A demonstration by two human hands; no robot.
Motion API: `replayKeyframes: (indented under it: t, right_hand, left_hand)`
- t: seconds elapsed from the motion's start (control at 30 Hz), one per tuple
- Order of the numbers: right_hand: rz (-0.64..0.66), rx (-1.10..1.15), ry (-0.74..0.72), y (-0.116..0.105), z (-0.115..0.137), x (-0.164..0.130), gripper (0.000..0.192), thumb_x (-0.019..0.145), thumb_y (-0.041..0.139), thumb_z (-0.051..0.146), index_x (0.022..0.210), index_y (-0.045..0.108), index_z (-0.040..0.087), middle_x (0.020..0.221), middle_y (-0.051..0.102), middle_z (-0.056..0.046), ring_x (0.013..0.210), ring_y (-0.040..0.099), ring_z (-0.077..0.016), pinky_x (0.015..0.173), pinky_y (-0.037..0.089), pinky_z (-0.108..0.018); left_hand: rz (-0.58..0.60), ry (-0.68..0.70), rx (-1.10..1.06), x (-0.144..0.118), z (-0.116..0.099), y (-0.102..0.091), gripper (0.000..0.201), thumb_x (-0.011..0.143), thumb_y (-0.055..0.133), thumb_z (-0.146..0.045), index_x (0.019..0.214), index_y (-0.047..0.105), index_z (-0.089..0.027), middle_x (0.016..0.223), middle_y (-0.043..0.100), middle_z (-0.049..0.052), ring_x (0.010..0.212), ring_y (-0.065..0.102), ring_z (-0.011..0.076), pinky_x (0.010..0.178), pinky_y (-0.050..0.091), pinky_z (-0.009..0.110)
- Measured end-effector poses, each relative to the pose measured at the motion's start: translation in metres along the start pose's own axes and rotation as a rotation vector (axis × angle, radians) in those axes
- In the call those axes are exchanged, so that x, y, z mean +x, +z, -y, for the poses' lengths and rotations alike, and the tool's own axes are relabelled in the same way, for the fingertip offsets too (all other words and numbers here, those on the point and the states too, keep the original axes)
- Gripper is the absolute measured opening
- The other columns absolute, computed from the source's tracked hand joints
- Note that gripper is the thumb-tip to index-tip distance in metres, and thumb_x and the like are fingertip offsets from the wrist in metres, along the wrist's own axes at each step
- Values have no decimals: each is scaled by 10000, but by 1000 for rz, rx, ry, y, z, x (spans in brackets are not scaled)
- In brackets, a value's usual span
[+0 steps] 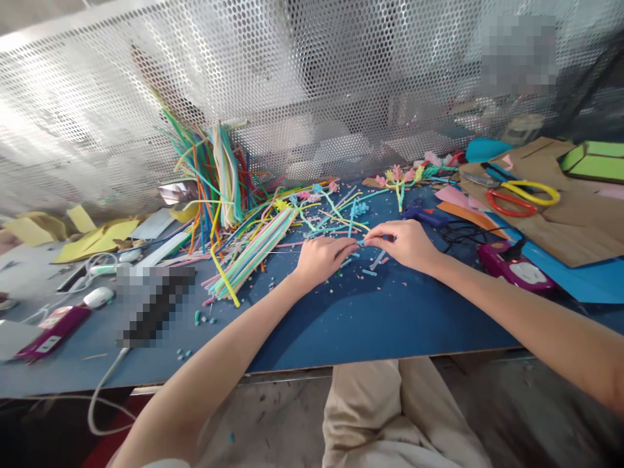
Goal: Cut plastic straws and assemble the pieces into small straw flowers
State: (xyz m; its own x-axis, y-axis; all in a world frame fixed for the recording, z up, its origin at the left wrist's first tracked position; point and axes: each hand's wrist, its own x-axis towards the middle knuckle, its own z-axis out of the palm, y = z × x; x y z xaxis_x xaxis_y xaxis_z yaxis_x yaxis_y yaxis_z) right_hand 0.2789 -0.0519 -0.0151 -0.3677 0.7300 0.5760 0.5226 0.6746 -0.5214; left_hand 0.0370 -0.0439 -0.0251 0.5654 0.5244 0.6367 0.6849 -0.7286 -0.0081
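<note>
Fingers (pixel 353 245) of both hands pinch a thin pale-blue stick (pixel 362 242) between them, left hand (pixel 322 257) meeting right hand (pixel 404 244) low over the blue worktop (pixel 370 318), amid scattered offcuts.

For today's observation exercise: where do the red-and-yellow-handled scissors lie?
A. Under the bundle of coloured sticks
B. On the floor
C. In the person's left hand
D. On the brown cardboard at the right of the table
D: the scissors rest on the brown cardboard, apart from both hands.
</note>
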Motion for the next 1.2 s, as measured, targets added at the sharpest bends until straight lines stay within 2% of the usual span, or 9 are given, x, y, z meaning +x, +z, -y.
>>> replayKeyframes:
  t: [0.13, 0.2, 0.33, 0.53, 0.7, 0.87, 1.03, 1.2]
  right_hand:
    - [130, 77, -35, -4, -1, 3, 245, 941, 624, 417, 1053, 773, 258, 986, 772, -24, 730, 663, -149, 658, 497, -294]
    - [154, 78, -61, -5, -2, 4, 244, 970, 577, 377, 1083, 763, 266, 993, 768, -23, 766, 670, -152, 683, 501, -298]
    - [108, 75, -44, -5, -5, 6, 214, 967, 583, 361, 1018, 767, 264, 1004, 772, -12, 817, 688, -159, 721, 512, -300]
    - [39, 33, -44, -3, -5, 5, 228, 953, 607, 408, 958, 749, 230, 947, 767, -22, 770, 670, -157, 694, 495, -292]
    - [-13, -42, -113, -4, -3, 4, 250, 980, 553, 411, 976, 719, 224, 897, 740, -35, 767, 639, -167, 722, 478, -313]
    - [-37, -72, -160, -6, 1, 3, 254, 992, 525, 405, 985, 706, 226, 893, 728, -55, 792, 626, -183, 729, 471, -327]
    - [-62, -94, -172, -4, 3, 3, 232, 997, 522, 365, 979, 703, 222, 872, 724, -50, 791, 615, -183, 737, 463, -324]
    - [-119, -17, -67, -4, 2, 4, 232, 969, 577, 403, 914, 723, 232, 823, 718, -25, 692, 592, -157, 687, 459, -308]
  left_hand:
    - [-2, -43, 29, 1, 1, -5, 248, 978, 570, -411, 1014, 772, -271, 867, 783, 1, 699, 707, 130, 578, 435, 237]
    - [2, -42, 31, 1, 1, -5, 249, 977, 570, -414, 1009, 774, -273, 844, 778, 3, 686, 695, 129, 577, 425, 237]
    - [3, -58, 18, 1, 0, -4, 257, 982, 560, -417, 1009, 777, -283, 843, 778, 2, 690, 690, 129, 580, 417, 233]
    - [34, -122, -27, 3, -6, -6, 292, 999, 526, -413, 997, 777, -264, 822, 777, 5, 680, 694, 119, 578, 412, 225]
    - [21, -116, -42, 5, -13, -9, 283, 999, 532, -392, 906, 772, -273, 787, 773, -31, 668, 699, 121, 584, 415, 239]
    - [-1, -98, -17, 5, -17, -11, 303, 996, 535, -390, 854, 774, -271, 739, 763, -21, 662, 700, 137, 585, 421, 249]
    - [-22, -129, -1, 6, -16, -11, 265, 985, 553, -420, 973, 776, -278, 811, 776, -6, 680, 701, 137, 567, 415, 241]
    - [-19, -175, 9, 9, -12, -19, 293, 980, 548, -457, 1069, 746, -260, 783, 749, 15, 633, 648, 126, 589, 431, 237]
